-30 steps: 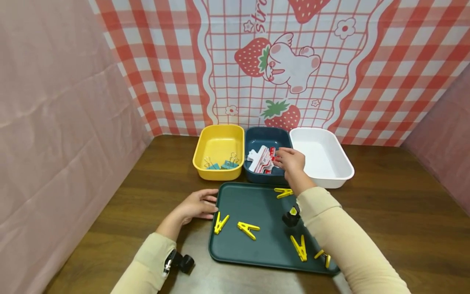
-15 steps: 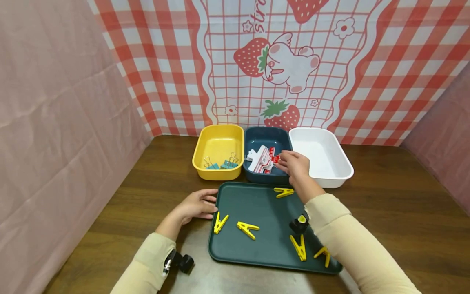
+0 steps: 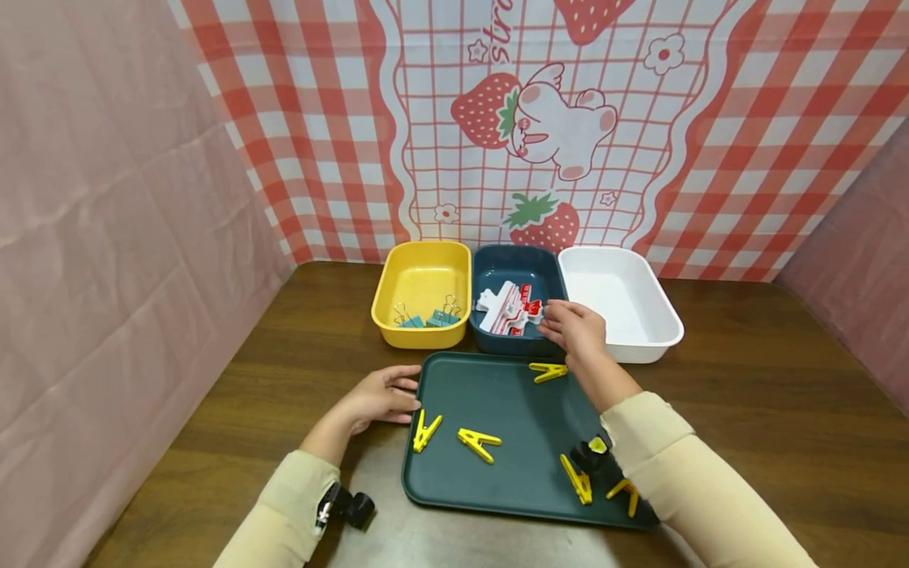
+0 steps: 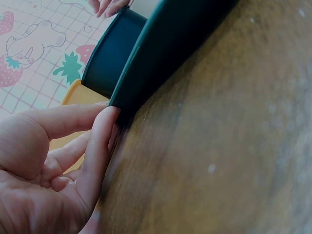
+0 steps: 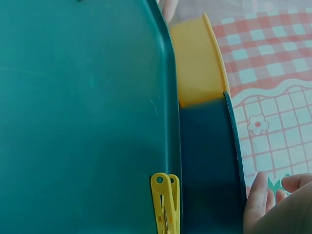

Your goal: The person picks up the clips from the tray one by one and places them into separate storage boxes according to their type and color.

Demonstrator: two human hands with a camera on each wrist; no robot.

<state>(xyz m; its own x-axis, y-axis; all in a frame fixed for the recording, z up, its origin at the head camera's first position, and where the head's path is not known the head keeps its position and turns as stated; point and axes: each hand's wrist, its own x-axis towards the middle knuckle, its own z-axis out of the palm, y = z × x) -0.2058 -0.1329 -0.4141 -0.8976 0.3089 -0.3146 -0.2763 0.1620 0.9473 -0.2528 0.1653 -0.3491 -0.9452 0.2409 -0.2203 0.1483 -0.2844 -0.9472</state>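
Note:
My left hand (image 3: 379, 396) rests its fingertips against the left rim of the dark green tray (image 3: 497, 493), as the left wrist view (image 4: 63, 161) shows close up. Over the front right corner of the navy bin (image 3: 521, 264) is my right hand (image 3: 578, 331), fingers loosely extended and holding nothing visible. Beside its fingertips, a red-and-white bulldog clip (image 3: 534, 309) lies in that bin with white-and-red clips (image 3: 503, 304). Several yellow clothespins lie spread on the tray, one clothespin (image 3: 548, 371) at its back edge and another clothespin (image 3: 479, 443) near the middle.
Left of the navy bin stands a yellow bin (image 3: 426, 272) holding teal binder clips (image 3: 443, 317). A white bin (image 3: 618, 292) adjoins it on the right. Wooden tabletop (image 3: 746, 379) surrounds the tray, with a checked strawberry-print curtain (image 3: 334, 118) behind.
My right hand has let go of the red-and-white clip in the navy bin and drawn back, toward me and slightly right. My left hand stays at the tray rim.

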